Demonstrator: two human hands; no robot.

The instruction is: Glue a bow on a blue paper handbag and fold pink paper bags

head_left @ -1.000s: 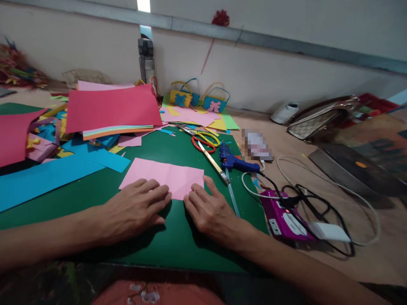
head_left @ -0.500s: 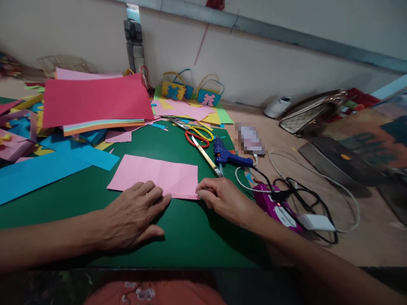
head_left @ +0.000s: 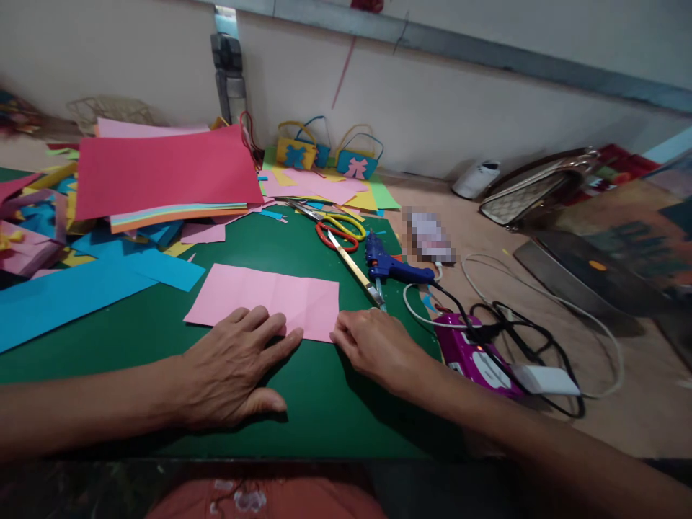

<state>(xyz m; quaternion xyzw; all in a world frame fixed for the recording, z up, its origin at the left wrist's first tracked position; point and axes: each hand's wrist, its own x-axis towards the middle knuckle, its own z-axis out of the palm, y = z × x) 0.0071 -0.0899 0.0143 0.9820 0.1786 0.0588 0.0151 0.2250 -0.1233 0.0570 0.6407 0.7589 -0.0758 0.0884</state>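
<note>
Pink paper point(head_left: 254, 288) lies flat just left of the middle of the frame, and I see by the head camera that both hands are at its lower edge. Left hand point(head_left: 238, 364) is palm down with the fingers loosely spread; its fingertips rest on this lower edge, and the thumb points to the right over the green mat point(head_left: 324, 411). Right hand point(head_left: 378, 349) has its fingers bent and gathered at the lower right corner of the paper; whether they pinch this corner or only press it, I cannot tell. Some faint creases cross the sheet.

Beyond the right hand, right of the centre, I find a cutter knife point(head_left: 351, 265) with golden handle, then a blue glue gun point(head_left: 403, 271). Above the knife are scissors point(head_left: 318, 215) with red and yellow loops. At the right lies a purple power strip point(head_left: 470, 360) with cables around it.

On the left side of the frame, a blue paper strip point(head_left: 81, 292) reaches to the edge, and above it a red sheet point(head_left: 167, 173) covers a pile of coloured papers. At the upper centre, near the wall, small paper handbags point(head_left: 296, 155) with bows stand upright.
</note>
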